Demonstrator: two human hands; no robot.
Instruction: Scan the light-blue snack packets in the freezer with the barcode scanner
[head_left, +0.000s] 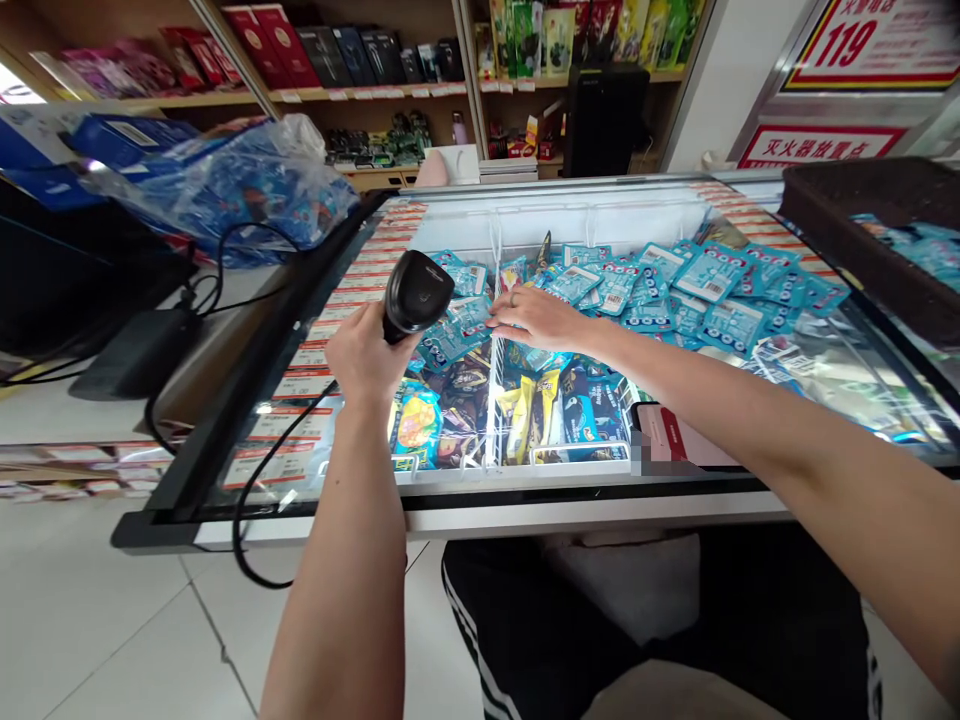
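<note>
My left hand (369, 352) is wrapped round the handle of a black barcode scanner (417, 292), its head tilted up over the glass top of a chest freezer (450, 522). Blue packets (457, 330) lie on the glass just right of the scanner. Over their near side reaches my right hand (541, 318), palm down, fingers stretched to the left and thumb apart. Its fingertips touch or hover just above a blue packet; which of the two I cannot tell. A larger heap of the same blue packets (675, 285) spreads beyond my right forearm.
A phone (690, 436) lies near the freezer's front edge under my right forearm. The scanner's cable (238, 520) loops over that edge. Left are a plastic bag of blue packets (247, 185) and a black device (139, 350); right, a dark brown tray (847, 215). Shelves (375, 92) stand behind.
</note>
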